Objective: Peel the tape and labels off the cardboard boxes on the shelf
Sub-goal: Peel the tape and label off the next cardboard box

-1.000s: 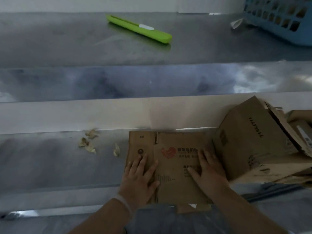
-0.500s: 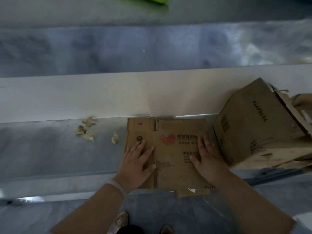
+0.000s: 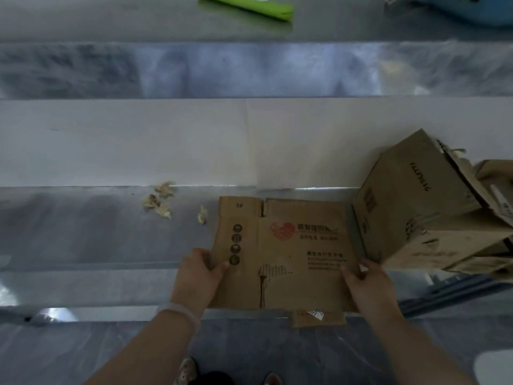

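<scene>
Both hands on the flattened box, about to lift it

My left hand (image 3: 198, 276) pinches the left edge of the flattened box (image 3: 288, 254), thumb on top and fingers curled under. My right hand (image 3: 366, 284) grips the right edge, thumb on top. The box lies at the front edge of the shelf (image 3: 83, 232), its right side just beside the upright box (image 3: 410, 207). A white label scrap (image 3: 316, 314) shows on the flap overhanging the front. I should lift evenly, clear the upright box, then bring that flap round to peel.
</scene>
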Tool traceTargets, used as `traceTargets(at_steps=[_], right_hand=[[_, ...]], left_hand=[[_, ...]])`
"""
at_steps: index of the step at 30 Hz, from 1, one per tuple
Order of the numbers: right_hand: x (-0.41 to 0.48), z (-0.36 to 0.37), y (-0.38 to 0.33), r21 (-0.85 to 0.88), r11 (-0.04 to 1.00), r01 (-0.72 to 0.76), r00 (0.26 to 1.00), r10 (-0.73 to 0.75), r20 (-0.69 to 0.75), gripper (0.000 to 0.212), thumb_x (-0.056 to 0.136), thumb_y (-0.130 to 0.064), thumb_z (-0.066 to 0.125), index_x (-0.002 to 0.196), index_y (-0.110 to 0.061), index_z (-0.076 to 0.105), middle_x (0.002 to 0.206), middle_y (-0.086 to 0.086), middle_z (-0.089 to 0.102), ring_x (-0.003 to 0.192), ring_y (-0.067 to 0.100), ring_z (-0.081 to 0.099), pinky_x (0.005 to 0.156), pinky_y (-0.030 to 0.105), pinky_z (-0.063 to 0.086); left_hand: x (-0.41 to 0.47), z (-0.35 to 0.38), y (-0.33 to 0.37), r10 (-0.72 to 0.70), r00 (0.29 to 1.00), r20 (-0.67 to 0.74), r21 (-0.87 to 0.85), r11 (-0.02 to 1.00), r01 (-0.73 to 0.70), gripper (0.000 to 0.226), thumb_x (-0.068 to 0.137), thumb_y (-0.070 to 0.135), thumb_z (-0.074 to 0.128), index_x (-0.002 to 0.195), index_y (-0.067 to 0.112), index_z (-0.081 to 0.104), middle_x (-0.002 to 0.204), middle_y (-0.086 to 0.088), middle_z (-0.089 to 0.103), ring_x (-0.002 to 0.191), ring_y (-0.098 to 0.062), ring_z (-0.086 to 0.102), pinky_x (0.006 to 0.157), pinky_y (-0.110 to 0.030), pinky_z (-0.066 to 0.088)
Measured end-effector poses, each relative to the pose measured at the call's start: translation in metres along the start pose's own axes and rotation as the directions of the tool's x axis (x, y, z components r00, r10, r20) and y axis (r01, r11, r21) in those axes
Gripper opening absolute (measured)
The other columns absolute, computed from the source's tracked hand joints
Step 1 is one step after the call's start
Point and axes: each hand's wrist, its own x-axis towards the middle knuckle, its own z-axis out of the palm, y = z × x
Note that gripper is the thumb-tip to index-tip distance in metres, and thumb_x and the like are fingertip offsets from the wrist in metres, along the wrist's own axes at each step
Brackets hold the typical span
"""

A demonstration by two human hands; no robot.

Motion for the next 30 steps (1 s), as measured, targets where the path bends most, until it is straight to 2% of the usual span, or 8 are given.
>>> traceTargets(at_steps=[3,6,10,13,15,19,24,30], right_hand=[[-0.011,-0.008,0.0,0.031,0.999,-0.016,0.999,0.015,0.028,0.031,0.095,-0.034,0.057,0.118,-0.013,0.057,0.103,0.01,0.06,0.089,0.027,0.054,0.072,0.031,0.038],[-0.03,-0.014,-0.003,0.106,0.994,0.02,1.0,-0.02,-0.007,0.018,0.097,-0.029,0.055,0.106,-0.014,0.053,0.097,0.006,0.058,0.08,0.02,0.049,0.062,0.031,0.034],[-0.064,-0.01,-0.017,0.147,0.982,0.118,0.989,-0.102,-0.111,0.015,0.099,-0.028,0.05,0.105,-0.015,0.053,0.096,0.006,0.054,0.088,0.024,0.048,0.073,0.033,0.035],[-0.093,0.007,-0.039,0.193,0.966,0.17,0.98,-0.145,-0.135,0.013,0.099,-0.029,0.05,0.1,-0.016,0.055,0.096,0.004,0.059,0.088,0.022,0.051,0.075,0.034,0.037],[-0.116,0.028,-0.06,0.218,0.955,0.201,0.978,-0.182,-0.104,0.014,0.098,-0.03,0.052,0.096,-0.017,0.057,0.094,0.001,0.061,0.086,0.02,0.054,0.073,0.034,0.038],[-0.168,0.088,-0.107,0.273,0.926,0.26,0.965,-0.263,-0.028,0.015,0.096,-0.031,0.056,0.095,-0.017,0.061,0.092,-0.003,0.065,0.085,0.015,0.059,0.066,0.03,0.042],[-0.23,0.177,-0.172,0.301,0.906,0.296,0.936,-0.338,0.096,0.014,0.096,-0.032,0.057,0.091,-0.02,0.06,0.088,-0.003,0.064,0.08,0.012,0.058,0.061,0.028,0.041],[-0.287,0.277,-0.247,0.284,0.9,0.331,0.873,-0.406,0.271,0.023,0.097,-0.038,0.054,0.099,-0.016,0.06,0.094,0.0,0.064,0.084,0.018,0.058,0.061,0.029,0.041]], left_hand=[[-0.008,-0.002,-0.004,0.012,0.994,0.106,0.029,0.999,-0.015,0.032,0.085,0.039,0.068,0.105,0.019,0.052,0.093,0.005,0.058,0.091,-0.017,0.059,0.066,-0.025,0.042],[-0.018,-0.011,-0.008,0.117,0.989,0.085,-0.019,0.993,-0.116,0.023,0.086,0.039,0.066,0.097,0.022,0.056,0.086,0.01,0.062,0.08,-0.008,0.059,0.063,-0.022,0.045],[-0.031,-0.044,-0.015,0.232,0.972,0.032,-0.096,0.969,-0.228,0.014,0.089,0.037,0.063,0.089,0.034,0.049,0.084,0.013,0.062,0.075,0.001,0.056,0.056,-0.013,0.042],[-0.035,-0.083,-0.04,0.263,0.964,-0.026,-0.105,0.959,-0.264,0.018,0.089,0.04,0.061,0.1,0.032,0.05,0.089,0.011,0.063,0.08,-0.007,0.06,0.064,-0.022,0.046],[-0.038,-0.116,-0.066,0.255,0.965,-0.064,-0.103,0.96,-0.26,0.024,0.09,0.04,0.059,0.108,0.027,0.05,0.091,0.009,0.063,0.083,-0.011,0.06,0.064,-0.025,0.045],[-0.052,-0.197,-0.132,0.221,0.958,-0.18,-0.087,0.967,-0.24,0.024,0.09,0.04,0.058,0.108,0.026,0.05,0.089,0.008,0.062,0.08,-0.013,0.06,0.064,-0.027,0.043],[-0.066,-0.301,-0.221,0.1,0.942,-0.319,-0.097,0.986,-0.137,0.022,0.091,0.04,0.057,0.108,0.029,0.047,0.087,0.01,0.06,0.08,-0.015,0.06,0.063,-0.03,0.045],[-0.077,-0.399,-0.311,-0.037,0.891,-0.452,-0.171,0.984,-0.046,0.022,0.091,0.038,0.059,0.109,0.031,0.049,0.088,0.014,0.059,0.083,-0.012,0.059,0.065,-0.029,0.046]])
